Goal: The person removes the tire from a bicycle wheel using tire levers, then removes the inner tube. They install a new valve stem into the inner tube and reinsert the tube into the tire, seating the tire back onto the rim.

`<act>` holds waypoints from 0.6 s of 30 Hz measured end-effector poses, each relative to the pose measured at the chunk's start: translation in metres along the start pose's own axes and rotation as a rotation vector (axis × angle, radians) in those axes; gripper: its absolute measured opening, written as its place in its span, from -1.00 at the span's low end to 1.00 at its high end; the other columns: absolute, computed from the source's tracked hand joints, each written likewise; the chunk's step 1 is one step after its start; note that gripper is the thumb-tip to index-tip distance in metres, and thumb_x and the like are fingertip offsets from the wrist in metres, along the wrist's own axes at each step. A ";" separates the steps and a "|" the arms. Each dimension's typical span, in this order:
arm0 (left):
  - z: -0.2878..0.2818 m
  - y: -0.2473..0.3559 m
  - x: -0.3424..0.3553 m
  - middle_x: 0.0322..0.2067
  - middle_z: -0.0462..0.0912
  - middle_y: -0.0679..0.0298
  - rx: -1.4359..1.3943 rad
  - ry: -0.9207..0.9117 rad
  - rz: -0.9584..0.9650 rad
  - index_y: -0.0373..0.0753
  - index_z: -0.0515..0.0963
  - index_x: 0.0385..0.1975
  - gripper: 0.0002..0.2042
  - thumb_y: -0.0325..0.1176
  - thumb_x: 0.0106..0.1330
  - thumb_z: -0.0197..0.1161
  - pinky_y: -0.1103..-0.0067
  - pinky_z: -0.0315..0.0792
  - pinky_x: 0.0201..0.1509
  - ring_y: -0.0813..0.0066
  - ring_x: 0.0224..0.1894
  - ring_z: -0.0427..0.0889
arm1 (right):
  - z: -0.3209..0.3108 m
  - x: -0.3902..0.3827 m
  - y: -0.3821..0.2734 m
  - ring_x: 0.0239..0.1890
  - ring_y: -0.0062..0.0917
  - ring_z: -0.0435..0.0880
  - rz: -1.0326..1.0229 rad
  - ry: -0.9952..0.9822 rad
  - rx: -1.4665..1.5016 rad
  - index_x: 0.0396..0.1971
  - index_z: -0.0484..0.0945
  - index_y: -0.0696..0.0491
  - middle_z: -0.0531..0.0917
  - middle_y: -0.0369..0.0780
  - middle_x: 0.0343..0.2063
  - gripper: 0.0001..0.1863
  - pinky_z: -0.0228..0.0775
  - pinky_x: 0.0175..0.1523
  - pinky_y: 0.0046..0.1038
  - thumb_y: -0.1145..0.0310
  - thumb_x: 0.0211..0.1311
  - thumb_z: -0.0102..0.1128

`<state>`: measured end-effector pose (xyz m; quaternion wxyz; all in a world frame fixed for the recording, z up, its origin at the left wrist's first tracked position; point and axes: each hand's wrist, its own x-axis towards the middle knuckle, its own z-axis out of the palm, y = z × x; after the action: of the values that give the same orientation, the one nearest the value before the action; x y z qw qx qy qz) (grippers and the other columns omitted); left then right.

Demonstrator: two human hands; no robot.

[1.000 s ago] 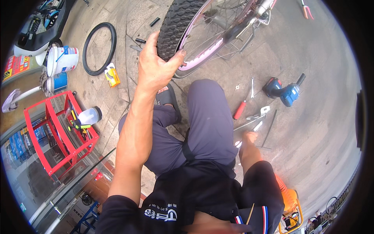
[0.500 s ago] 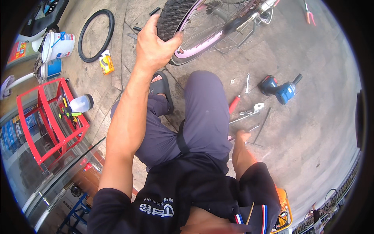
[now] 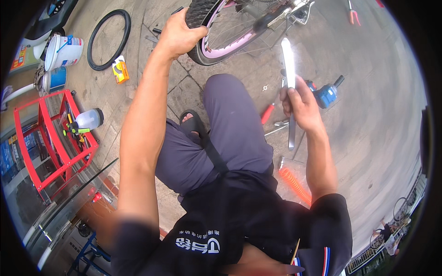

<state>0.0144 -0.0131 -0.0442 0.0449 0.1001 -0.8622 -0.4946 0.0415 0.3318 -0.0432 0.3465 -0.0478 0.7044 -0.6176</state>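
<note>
A bicycle wheel with a knobby black tire (image 3: pixel 199 16) and pink rim (image 3: pixel 228 49) is at the top. My left hand (image 3: pixel 178 34) grips the tire's left side, its thumb at the rim. My right hand (image 3: pixel 299 101) is raised beside my knee, holding a long flat silver metal lever (image 3: pixel 289 60) roughly upright. Beyond that hand lie a blue cordless power tool (image 3: pixel 326 95), a red-handled tool (image 3: pixel 267 112) and a small wrench (image 3: pixel 281 123) on the paving.
A spare black tire (image 3: pixel 108 39), yellow box (image 3: pixel 120 69), white bucket (image 3: pixel 64 51) and red cart (image 3: pixel 43 163) are at left. An orange coiled hose (image 3: pixel 295 185) lies lower right. Pliers (image 3: pixel 353 16) lie at top right. A person (image 3: pixel 386 234) is by bicycles far right.
My right hand has risen from the paving with the silver lever in it. My left hand and the wheel appear higher in view; my left hand still holds the tire.
</note>
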 end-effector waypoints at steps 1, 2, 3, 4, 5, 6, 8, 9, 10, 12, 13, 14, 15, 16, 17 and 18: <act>0.003 -0.003 0.000 -0.36 0.69 0.23 -0.054 0.011 0.020 -0.37 0.58 -0.18 -0.66 -0.41 0.01 0.30 0.53 0.52 -0.17 0.51 -0.32 0.65 | 0.008 0.007 -0.015 -0.58 -0.69 0.45 -0.049 -0.049 -0.025 0.33 0.18 0.18 0.51 -0.26 -0.42 -0.52 0.34 -0.46 -0.62 0.42 0.45 -0.24; 0.004 -0.005 -0.001 -0.41 0.70 0.21 -0.108 0.020 0.032 -0.36 0.59 -0.21 -0.65 -0.38 -0.03 0.30 0.52 0.52 -0.20 0.50 -0.37 0.65 | 0.021 0.012 -0.032 -0.59 -0.67 0.49 -0.068 -0.093 -0.029 0.37 0.12 0.19 0.55 -0.21 -0.39 -0.47 0.36 -0.47 -0.61 0.43 0.44 -0.23; 0.003 -0.007 -0.004 -0.41 0.69 0.21 -0.094 0.031 0.038 -0.36 0.59 -0.22 -0.66 -0.38 -0.03 0.30 0.51 0.52 -0.20 0.49 -0.37 0.65 | 0.038 0.017 -0.046 -0.60 -0.67 0.47 -0.117 -0.127 -0.059 0.40 0.08 0.18 0.57 -0.20 -0.38 -0.44 0.36 -0.49 -0.61 0.45 0.42 -0.23; 0.005 -0.008 -0.004 -0.42 0.69 0.21 -0.092 0.036 0.051 -0.36 0.59 -0.23 -0.67 -0.39 -0.03 0.30 0.51 0.52 -0.20 0.49 -0.38 0.65 | 0.053 0.021 -0.053 -0.60 -0.68 0.45 -0.122 -0.121 -0.014 0.42 0.06 0.16 0.56 -0.23 -0.40 -0.42 0.37 -0.49 -0.62 0.46 0.41 -0.21; 0.007 -0.002 -0.007 -0.43 0.69 0.21 -0.082 0.048 0.056 -0.36 0.59 -0.24 -0.68 -0.39 -0.03 0.29 0.51 0.52 -0.20 0.49 -0.38 0.65 | 0.071 0.022 -0.055 -0.57 -0.71 0.39 -0.085 -0.083 0.081 0.40 0.12 0.12 0.54 -0.26 -0.41 -0.45 0.28 -0.50 -0.63 0.41 0.44 -0.20; 0.008 0.006 -0.009 -0.33 0.65 0.33 -0.026 0.017 0.068 -0.37 0.57 -0.19 -0.72 -0.52 0.06 0.28 0.59 0.50 -0.22 0.59 -0.31 0.59 | 0.086 0.023 -0.060 -0.55 -0.72 0.35 -0.037 -0.061 0.218 0.39 0.16 0.10 0.52 -0.27 -0.42 -0.48 0.23 -0.50 -0.65 0.37 0.46 -0.21; 0.012 0.022 -0.011 -0.27 0.66 0.23 -0.149 -0.026 0.124 -0.35 0.56 -0.11 -0.63 -0.58 -0.01 0.18 0.56 0.49 -0.10 0.48 -0.21 0.61 | 0.110 0.022 -0.067 -0.52 -0.73 0.30 0.041 -0.018 0.437 0.35 0.21 0.06 0.50 -0.28 -0.42 -0.52 0.15 -0.50 -0.67 0.32 0.49 -0.23; 0.013 0.025 -0.010 -0.24 0.67 0.17 -0.208 -0.046 0.153 -0.34 0.56 -0.07 -0.57 -0.61 -0.04 0.13 0.55 0.48 -0.04 0.43 -0.17 0.62 | 0.120 0.020 -0.069 -0.51 -0.73 0.28 0.073 0.006 0.520 0.33 0.23 0.06 0.50 -0.29 -0.42 -0.54 0.12 -0.50 -0.67 0.30 0.50 -0.23; 0.010 0.024 -0.009 -0.17 0.64 0.16 -0.123 -0.075 0.205 -0.36 0.51 0.03 -0.60 -0.42 0.16 0.26 0.54 0.49 -0.01 0.43 -0.14 0.61 | 0.130 0.018 -0.072 -0.50 -0.73 0.27 0.099 0.024 0.610 0.31 0.26 0.05 0.49 -0.29 -0.41 -0.55 0.09 -0.50 -0.68 0.28 0.50 -0.24; 0.005 0.004 -0.001 -0.29 0.65 0.27 -0.141 -0.052 0.096 -0.36 0.56 -0.13 -0.70 -0.48 0.10 0.27 0.57 0.49 -0.17 0.54 -0.26 0.59 | 0.147 0.018 -0.075 -0.48 -0.72 0.31 0.112 0.004 0.687 0.18 0.32 0.07 0.48 -0.28 -0.37 -0.64 0.13 -0.50 -0.67 0.30 0.49 -0.24; 0.006 0.003 0.000 -0.35 0.65 0.33 -0.150 -0.051 0.037 -0.36 0.58 -0.21 -0.74 -0.51 0.06 0.27 0.59 0.48 -0.25 0.60 -0.32 0.58 | 0.155 0.020 -0.075 -0.47 -0.71 0.32 0.116 0.006 0.718 0.13 0.33 0.08 0.48 -0.28 -0.35 -0.67 0.14 -0.50 -0.67 0.31 0.48 -0.24; 0.005 0.005 -0.001 -0.36 0.65 0.33 0.061 -0.007 0.041 -0.36 0.58 -0.23 -0.77 -0.48 0.09 0.29 0.59 0.47 -0.28 0.62 -0.34 0.57 | 0.160 0.020 -0.078 -0.46 -0.70 0.34 0.102 -0.003 0.727 0.06 0.34 0.11 0.48 -0.25 -0.32 -0.71 0.18 -0.51 -0.65 0.35 0.46 -0.22; 0.006 0.004 -0.002 -0.40 0.66 0.29 0.033 0.016 0.054 -0.36 0.58 -0.25 -0.76 -0.45 0.06 0.28 0.55 0.49 -0.28 0.57 -0.38 0.59 | 0.166 0.020 -0.079 -0.45 -0.70 0.35 0.113 0.001 0.792 0.04 0.34 0.13 0.48 -0.22 -0.28 -0.73 0.22 -0.50 -0.64 0.39 0.43 -0.20; 0.008 0.001 -0.001 -0.45 0.67 0.25 0.001 0.036 0.070 -0.35 0.59 -0.27 -0.75 -0.42 0.02 0.27 0.52 0.50 -0.27 0.52 -0.41 0.61 | 0.170 0.021 -0.079 -0.45 -0.69 0.35 0.095 0.005 0.814 0.03 0.34 0.13 0.48 -0.21 -0.27 -0.73 0.24 -0.49 -0.64 0.40 0.42 -0.20; 0.009 -0.001 0.001 -0.49 0.69 0.22 -0.032 0.056 0.086 -0.34 0.59 -0.30 -0.74 -0.39 -0.02 0.27 0.49 0.51 -0.26 0.46 -0.44 0.63 | 0.172 0.022 -0.079 -0.44 -0.69 0.36 0.077 0.009 0.835 0.02 0.35 0.13 0.48 -0.21 -0.26 -0.74 0.26 -0.49 -0.64 0.41 0.41 -0.20; 0.009 -0.002 0.002 -0.49 0.69 0.20 -0.004 0.051 0.089 -0.35 0.59 -0.31 -0.75 -0.36 0.02 0.29 0.49 0.51 -0.27 0.50 -0.42 0.64 | 0.175 0.024 -0.078 -0.44 -0.69 0.36 0.060 0.007 0.847 0.03 0.36 0.13 0.47 -0.21 -0.25 -0.73 0.26 -0.49 -0.64 0.41 0.41 -0.20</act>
<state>0.0115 -0.0070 -0.0509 0.0890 0.0742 -0.8634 -0.4910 0.0908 0.1556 0.0172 0.3512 0.1215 0.3905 -0.8423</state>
